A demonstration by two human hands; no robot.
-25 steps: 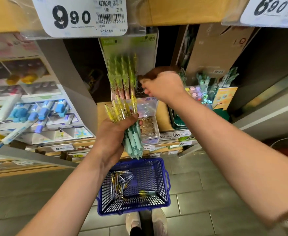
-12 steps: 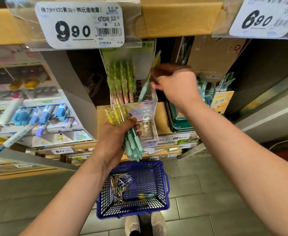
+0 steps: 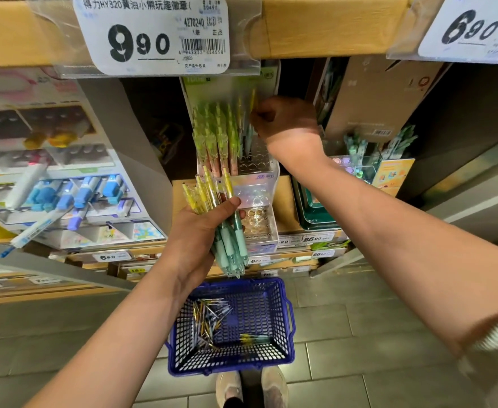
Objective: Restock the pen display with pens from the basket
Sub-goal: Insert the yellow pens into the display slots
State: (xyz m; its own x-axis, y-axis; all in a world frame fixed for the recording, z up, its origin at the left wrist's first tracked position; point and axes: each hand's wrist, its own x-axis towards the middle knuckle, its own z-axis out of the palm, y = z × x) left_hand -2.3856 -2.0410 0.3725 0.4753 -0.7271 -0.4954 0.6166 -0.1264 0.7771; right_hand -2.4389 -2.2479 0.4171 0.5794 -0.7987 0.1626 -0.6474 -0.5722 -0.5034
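Observation:
A clear tiered pen display [image 3: 256, 184] stands on the wooden shelf, with several green-capped pens [image 3: 215, 136] upright in its back rows and empty holes to their right. My right hand [image 3: 286, 125] pinches one pen [image 3: 249, 122] upright at the back tier, beside the standing pens. In front of the display's lower tier, my left hand [image 3: 197, 231] grips a bundle of yellow-and-teal pens [image 3: 227, 231]. On the floor below sits a blue plastic basket [image 3: 283, 313] holding several more pens [image 3: 209, 319].
A wooden shelf edge [image 3: 324, 28] with price tags runs overhead, close above the display. Left of the display is a grey divider panel [image 3: 136, 142] and a marker rack [image 3: 65, 195]. Brown cardboard and green trays [image 3: 315, 210] stand to the right. My shoes [image 3: 250, 387] are behind the basket.
My right hand has swung the single pen from tilted over the display's right side to upright against the back row of pens. The left hand's bundle has stayed put.

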